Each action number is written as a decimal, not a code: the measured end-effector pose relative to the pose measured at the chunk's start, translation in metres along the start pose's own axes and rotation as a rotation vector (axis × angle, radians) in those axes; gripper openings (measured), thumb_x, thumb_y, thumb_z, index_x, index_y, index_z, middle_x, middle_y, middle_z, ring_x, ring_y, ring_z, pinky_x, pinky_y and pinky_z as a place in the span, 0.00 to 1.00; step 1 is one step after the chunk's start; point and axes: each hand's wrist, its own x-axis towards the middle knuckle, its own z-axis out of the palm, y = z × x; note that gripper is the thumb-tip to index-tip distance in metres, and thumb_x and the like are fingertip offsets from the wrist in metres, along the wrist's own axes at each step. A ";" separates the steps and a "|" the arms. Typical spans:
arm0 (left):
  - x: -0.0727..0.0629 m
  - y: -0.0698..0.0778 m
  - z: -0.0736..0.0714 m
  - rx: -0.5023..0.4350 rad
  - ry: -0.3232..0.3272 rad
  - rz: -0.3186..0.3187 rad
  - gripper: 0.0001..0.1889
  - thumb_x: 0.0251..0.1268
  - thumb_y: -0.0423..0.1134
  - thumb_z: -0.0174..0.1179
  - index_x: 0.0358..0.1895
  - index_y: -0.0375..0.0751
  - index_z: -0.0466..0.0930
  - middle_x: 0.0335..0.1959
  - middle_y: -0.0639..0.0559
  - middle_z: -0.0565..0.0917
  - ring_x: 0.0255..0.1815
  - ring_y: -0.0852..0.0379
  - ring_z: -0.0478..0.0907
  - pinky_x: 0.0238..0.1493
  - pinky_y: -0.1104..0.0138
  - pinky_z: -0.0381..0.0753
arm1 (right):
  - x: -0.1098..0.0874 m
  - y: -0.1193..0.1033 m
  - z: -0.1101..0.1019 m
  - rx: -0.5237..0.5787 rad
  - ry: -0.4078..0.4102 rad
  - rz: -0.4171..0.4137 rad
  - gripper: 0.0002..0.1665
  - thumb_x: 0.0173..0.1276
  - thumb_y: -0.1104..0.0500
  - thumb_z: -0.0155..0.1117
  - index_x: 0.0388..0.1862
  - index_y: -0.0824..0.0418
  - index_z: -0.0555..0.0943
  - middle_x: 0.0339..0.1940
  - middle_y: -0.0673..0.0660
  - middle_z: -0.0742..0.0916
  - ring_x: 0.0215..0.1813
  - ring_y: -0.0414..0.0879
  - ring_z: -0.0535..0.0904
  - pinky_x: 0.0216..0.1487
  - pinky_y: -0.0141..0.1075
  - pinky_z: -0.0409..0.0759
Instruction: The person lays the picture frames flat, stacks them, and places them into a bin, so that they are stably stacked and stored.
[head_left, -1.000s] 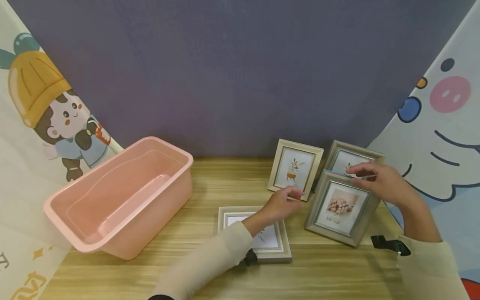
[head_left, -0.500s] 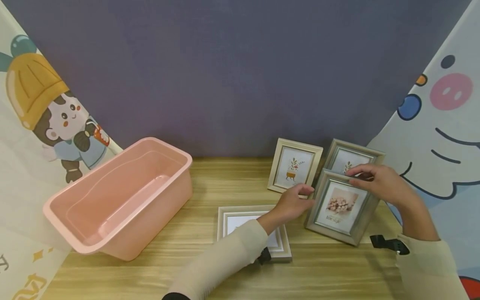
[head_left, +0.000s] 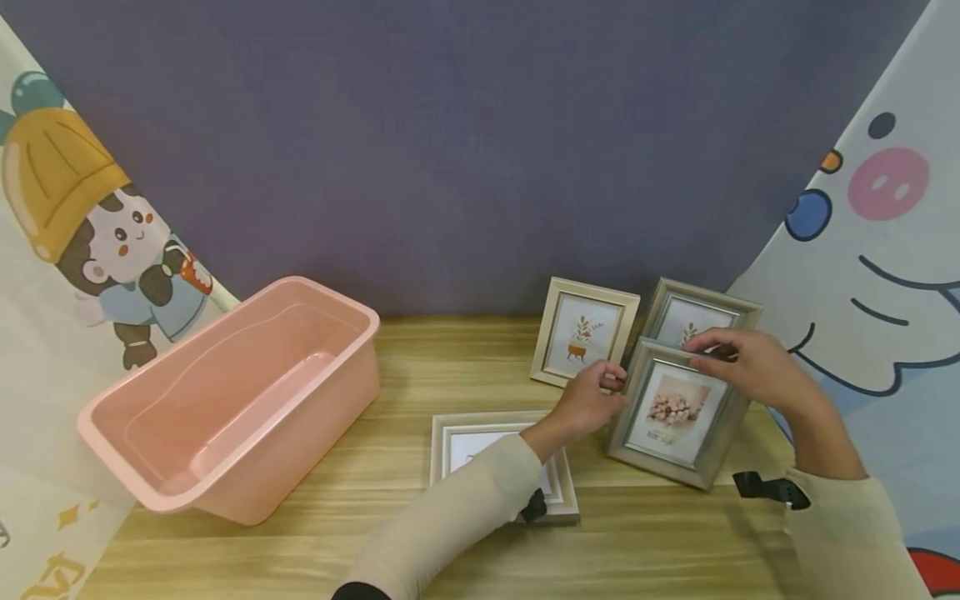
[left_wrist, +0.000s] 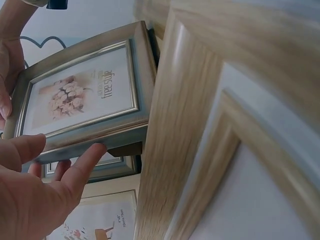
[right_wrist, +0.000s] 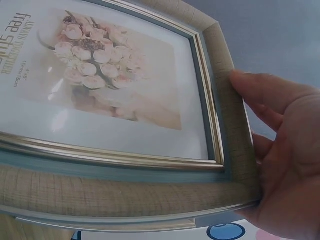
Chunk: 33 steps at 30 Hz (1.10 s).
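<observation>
A grey-brown picture frame [head_left: 675, 417] with a pink flower print stands tilted back on the table. My right hand [head_left: 753, 367] pinches its top edge, thumb in front and fingers behind, as the right wrist view shows. Beside the frame's left edge is my left hand [head_left: 588, 400], thumb and fingers spread and loosely bent. In the left wrist view, a fingertip [left_wrist: 95, 150] of that hand meets or nearly meets the frame's side; firm contact cannot be told. Behind stands a similar frame [head_left: 742, 307], partly covered. A cream frame [head_left: 581, 333] with a plant print stands to the left.
Under my left forearm lies a pale wood frame [head_left: 441, 450], partly hidden. A pink plastic bin [head_left: 322, 433] stands at the left of the wooden table [head_left: 450, 358]. A dark fabric panel [head_left: 450, 167] closes off the back, with printed cloths at both sides.
My left hand has moved right, from in front of the cream frame to the flower frame's left edge. The right hand keeps its place on the top edge. The head view has shifted slightly.
</observation>
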 end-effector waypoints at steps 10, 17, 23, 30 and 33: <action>-0.001 0.004 0.003 0.139 0.047 0.056 0.16 0.62 0.30 0.69 0.49 0.49 0.78 0.44 0.53 0.87 0.38 0.64 0.80 0.31 0.75 0.79 | 0.000 0.000 0.002 -0.004 0.032 0.004 0.11 0.74 0.55 0.66 0.51 0.56 0.87 0.50 0.65 0.89 0.48 0.59 0.85 0.36 0.36 0.80; -0.001 0.005 0.004 0.118 0.048 0.057 0.16 0.62 0.30 0.69 0.49 0.49 0.78 0.43 0.54 0.86 0.34 0.66 0.79 0.27 0.75 0.80 | 0.001 0.000 0.000 -0.008 0.052 0.008 0.11 0.73 0.55 0.67 0.50 0.55 0.88 0.47 0.63 0.89 0.40 0.32 0.80 0.32 0.31 0.79; -0.002 0.007 0.003 0.092 0.047 0.055 0.15 0.63 0.30 0.68 0.49 0.48 0.78 0.42 0.55 0.85 0.30 0.67 0.78 0.23 0.74 0.81 | 0.002 -0.002 -0.002 0.002 0.082 -0.003 0.11 0.72 0.56 0.68 0.49 0.56 0.88 0.46 0.62 0.90 0.36 0.21 0.73 0.31 0.30 0.78; -0.004 0.012 0.001 0.070 0.033 0.089 0.15 0.64 0.31 0.67 0.50 0.49 0.78 0.42 0.55 0.85 0.24 0.66 0.78 0.22 0.73 0.82 | -0.001 -0.007 -0.007 -0.013 0.149 -0.028 0.11 0.71 0.56 0.70 0.49 0.57 0.89 0.44 0.63 0.90 0.35 0.21 0.73 0.29 0.29 0.76; -0.006 0.016 -0.002 0.091 0.034 0.109 0.15 0.64 0.32 0.67 0.51 0.50 0.79 0.43 0.55 0.86 0.28 0.68 0.80 0.24 0.74 0.82 | -0.002 -0.010 -0.009 -0.008 0.181 -0.030 0.10 0.70 0.56 0.71 0.47 0.56 0.89 0.43 0.63 0.90 0.34 0.23 0.73 0.28 0.29 0.75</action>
